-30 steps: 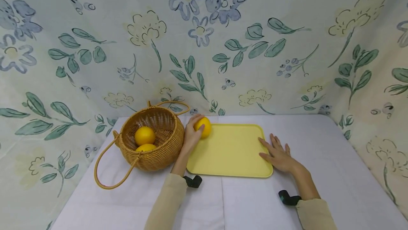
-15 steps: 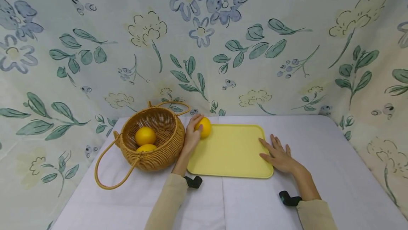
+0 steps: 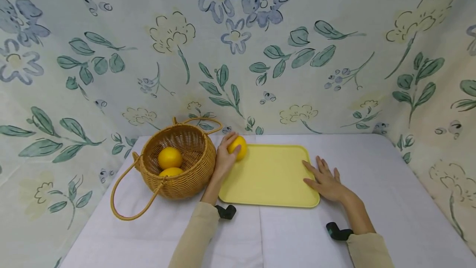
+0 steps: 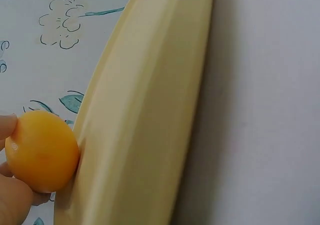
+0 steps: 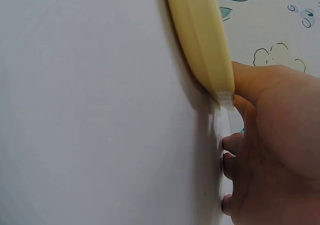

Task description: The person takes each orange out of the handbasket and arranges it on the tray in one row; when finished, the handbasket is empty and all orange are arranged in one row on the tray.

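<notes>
At the far left corner of the yellow tray [image 3: 273,175], my left hand [image 3: 224,157] grips an orange [image 3: 242,144] between thumb and fingers. In the left wrist view the orange [image 4: 44,150] sits right at the tray's rim, with fingertips along its left side. My right hand [image 3: 326,180] lies with spread fingers at the tray's right edge. Its thumb [image 5: 250,80] is against the tray's corner in the right wrist view, while the other fingertips reach down to the white cloth. Nothing else lies on the tray.
Left of the tray stands a round wicker basket [image 3: 198,179] with two looped handles, close beside my left forearm. Inside it are an orange [image 3: 170,157] and another orange [image 3: 171,171] partly hidden by the rim. A flowered cloth [image 3: 238,74] hangs behind the white-covered table [image 3: 386,185].
</notes>
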The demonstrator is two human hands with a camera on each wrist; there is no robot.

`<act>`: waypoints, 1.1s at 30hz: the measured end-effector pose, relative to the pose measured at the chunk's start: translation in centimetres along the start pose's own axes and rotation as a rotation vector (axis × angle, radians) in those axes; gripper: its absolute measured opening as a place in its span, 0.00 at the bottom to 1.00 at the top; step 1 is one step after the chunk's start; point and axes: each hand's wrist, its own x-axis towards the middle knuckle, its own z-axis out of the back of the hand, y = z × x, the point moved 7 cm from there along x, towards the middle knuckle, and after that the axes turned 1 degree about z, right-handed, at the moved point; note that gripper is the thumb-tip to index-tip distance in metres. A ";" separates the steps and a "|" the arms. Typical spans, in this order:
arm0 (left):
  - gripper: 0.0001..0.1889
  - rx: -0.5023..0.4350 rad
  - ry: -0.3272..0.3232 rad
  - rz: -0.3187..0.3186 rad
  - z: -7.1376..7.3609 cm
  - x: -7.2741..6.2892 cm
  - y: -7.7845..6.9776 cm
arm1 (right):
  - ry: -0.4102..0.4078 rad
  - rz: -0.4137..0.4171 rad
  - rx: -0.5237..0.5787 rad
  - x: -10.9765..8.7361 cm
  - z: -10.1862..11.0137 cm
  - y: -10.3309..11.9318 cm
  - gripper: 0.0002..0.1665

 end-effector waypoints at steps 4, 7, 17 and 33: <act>0.24 0.004 -0.017 -0.003 0.1 -0.1 -0.1 | 0.003 -0.002 -0.001 0.0 0.0 0.0 0.43; 0.24 0.010 -0.019 0.000 0.1 -0.1 -0.1 | 0.005 -0.004 -0.003 0.0 0.0 0.0 0.43; 0.23 -0.014 -0.012 0.047 0.0 -0.2 0.2 | 0.003 0.005 0.000 0.1 0.0 0.0 0.43; 0.23 -0.028 -0.017 0.063 -0.1 -0.2 0.5 | 0.005 0.008 -0.001 0.1 0.0 -0.1 0.43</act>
